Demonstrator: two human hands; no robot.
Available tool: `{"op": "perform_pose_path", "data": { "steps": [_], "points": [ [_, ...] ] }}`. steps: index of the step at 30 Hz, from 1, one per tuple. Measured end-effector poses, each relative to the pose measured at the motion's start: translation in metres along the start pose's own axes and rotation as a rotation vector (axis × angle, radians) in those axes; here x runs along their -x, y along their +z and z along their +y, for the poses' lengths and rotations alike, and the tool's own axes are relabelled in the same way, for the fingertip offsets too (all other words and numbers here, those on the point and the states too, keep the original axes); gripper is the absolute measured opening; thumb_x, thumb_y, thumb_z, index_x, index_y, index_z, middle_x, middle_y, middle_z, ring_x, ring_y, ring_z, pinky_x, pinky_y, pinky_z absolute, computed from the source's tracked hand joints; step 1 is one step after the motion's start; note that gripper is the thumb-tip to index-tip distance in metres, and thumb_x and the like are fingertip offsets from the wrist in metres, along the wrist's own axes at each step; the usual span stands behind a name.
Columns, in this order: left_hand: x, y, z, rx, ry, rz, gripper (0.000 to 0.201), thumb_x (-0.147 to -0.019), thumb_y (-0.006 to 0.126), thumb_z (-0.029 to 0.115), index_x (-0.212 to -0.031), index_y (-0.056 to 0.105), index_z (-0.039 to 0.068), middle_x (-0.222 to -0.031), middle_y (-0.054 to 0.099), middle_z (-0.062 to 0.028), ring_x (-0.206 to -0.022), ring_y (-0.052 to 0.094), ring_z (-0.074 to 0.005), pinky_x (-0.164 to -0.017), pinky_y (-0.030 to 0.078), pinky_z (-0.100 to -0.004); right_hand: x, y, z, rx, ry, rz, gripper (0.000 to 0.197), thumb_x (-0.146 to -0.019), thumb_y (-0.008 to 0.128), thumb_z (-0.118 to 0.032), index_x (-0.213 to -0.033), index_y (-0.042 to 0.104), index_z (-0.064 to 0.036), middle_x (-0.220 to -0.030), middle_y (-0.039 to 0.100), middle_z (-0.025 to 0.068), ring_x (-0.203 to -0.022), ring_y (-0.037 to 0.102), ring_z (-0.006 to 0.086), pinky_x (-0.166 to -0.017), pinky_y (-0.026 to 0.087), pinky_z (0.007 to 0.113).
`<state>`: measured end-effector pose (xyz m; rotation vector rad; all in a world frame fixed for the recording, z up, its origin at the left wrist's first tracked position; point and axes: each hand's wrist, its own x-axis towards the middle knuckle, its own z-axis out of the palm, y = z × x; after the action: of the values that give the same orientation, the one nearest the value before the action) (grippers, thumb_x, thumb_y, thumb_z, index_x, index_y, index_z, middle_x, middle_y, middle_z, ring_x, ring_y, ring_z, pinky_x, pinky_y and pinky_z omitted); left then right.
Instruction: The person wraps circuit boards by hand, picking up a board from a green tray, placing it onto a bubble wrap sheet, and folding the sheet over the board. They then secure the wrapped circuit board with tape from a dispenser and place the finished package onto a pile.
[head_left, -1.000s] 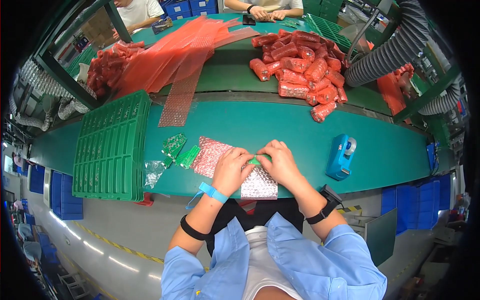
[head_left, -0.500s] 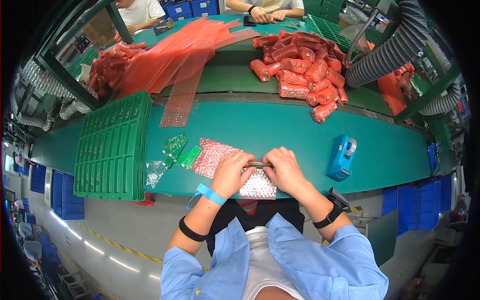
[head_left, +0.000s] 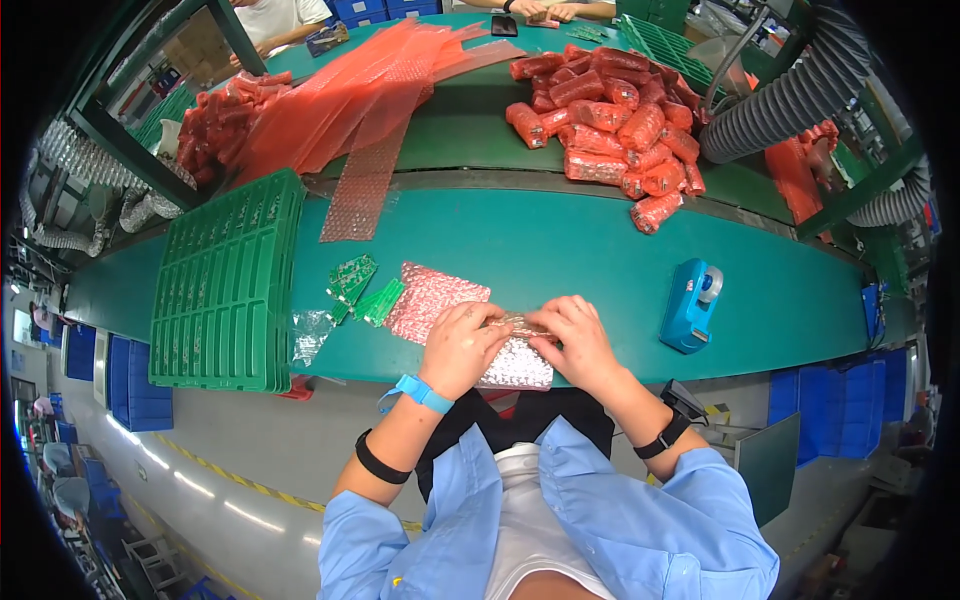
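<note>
My left hand (head_left: pixel 463 345) and my right hand (head_left: pixel 575 340) meet near the table's front edge. The fingertips of both are closed on a piece of bubble wrap (head_left: pixel 516 368), pinching its far edge in a narrow fold. What lies inside that fold is hidden by wrap and fingers. The rest of the piece hangs toward me, silvery in the light. A pinkish bubble wrap sheet (head_left: pixel 436 298) lies flat just beyond my left hand. Left of it are green circuit boards (head_left: pixel 352 278) in a loose group, beside a crumpled clear plastic bag (head_left: pixel 311 334).
A blue tape dispenser (head_left: pixel 690 306) stands to the right. Green slotted trays (head_left: pixel 222 290) lean at the left. Red bubble-wrapped bundles (head_left: pixel 610 120) are piled beyond, with long red bubble wrap strips (head_left: pixel 345 105) at the far left. Co-workers' hands (head_left: pixel 545 10) show across the table.
A dark, green-edged flat item showed between my fingertips before; bubble wrap now covers it. My hands stay in nearly the same place, and the whole view has shifted slightly.
</note>
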<state>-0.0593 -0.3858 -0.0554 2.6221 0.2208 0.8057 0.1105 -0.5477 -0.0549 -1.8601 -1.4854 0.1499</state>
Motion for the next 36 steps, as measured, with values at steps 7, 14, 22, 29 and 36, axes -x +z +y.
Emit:
{"op": "perform_pose_path", "data": {
  "steps": [7, 14, 22, 29, 36],
  "points": [
    [0.003, -0.039, -0.031, 0.017, -0.184, 0.094, 0.023, -0.084, 0.087, 0.015, -0.105, 0.08, 0.008, -0.111, 0.074, -0.0091, -0.103, 0.07, -0.0328, -0.092, 0.058, -0.0445, 0.013, 0.0, 0.002, 0.149, -0.116, -0.007, 0.027, -0.084, 0.084, -0.013, -0.11, 0.079, -0.0166, -0.119, 0.07, 0.0043, -0.111, 0.064, 0.0294, -0.098, 0.049, 0.046],
    [0.017, -0.088, -0.057, -0.279, -0.451, 0.013, 0.03, -0.085, 0.086, 0.016, -0.112, 0.078, 0.004, -0.116, 0.072, -0.0131, -0.109, 0.067, -0.0364, -0.096, 0.055, -0.0468, 0.013, 0.001, 0.013, 0.15, -0.188, 0.005, 0.03, -0.082, 0.084, -0.012, -0.111, 0.078, -0.016, -0.123, 0.072, 0.0051, -0.109, 0.065, 0.0293, -0.095, 0.052, 0.046],
    [0.033, -0.086, -0.075, -0.312, -0.511, -0.03, 0.035, -0.085, 0.086, 0.017, -0.115, 0.077, 0.001, -0.117, 0.071, -0.0141, -0.111, 0.067, -0.0379, -0.098, 0.054, -0.0468, 0.019, -0.004, 0.009, 0.176, -0.205, 0.029, 0.026, -0.084, 0.084, -0.011, -0.11, 0.082, -0.0147, -0.124, 0.075, 0.0065, -0.108, 0.067, 0.0297, -0.093, 0.052, 0.046],
    [0.018, -0.089, -0.067, -0.334, -0.499, -0.007, 0.026, -0.086, 0.085, 0.012, -0.108, 0.078, 0.002, -0.113, 0.073, -0.0132, -0.109, 0.068, -0.0371, -0.097, 0.055, -0.0465, 0.018, -0.012, 0.003, 0.16, -0.119, -0.01, 0.025, -0.086, 0.083, -0.012, -0.11, 0.084, -0.0157, -0.119, 0.074, 0.0055, -0.111, 0.065, 0.0286, -0.096, 0.05, 0.045],
    [0.0, -0.068, -0.034, 0.044, -0.137, 0.072, 0.014, -0.082, 0.083, 0.005, -0.095, 0.08, 0.008, -0.103, 0.079, -0.0064, -0.106, 0.074, -0.0299, -0.09, 0.06, -0.0436, 0.016, -0.012, 0.002, 0.128, -0.091, -0.013, 0.023, -0.087, 0.082, -0.013, -0.109, 0.085, -0.0166, -0.118, 0.074, 0.0043, -0.112, 0.065, 0.0281, -0.097, 0.049, 0.045]
  ]
}}
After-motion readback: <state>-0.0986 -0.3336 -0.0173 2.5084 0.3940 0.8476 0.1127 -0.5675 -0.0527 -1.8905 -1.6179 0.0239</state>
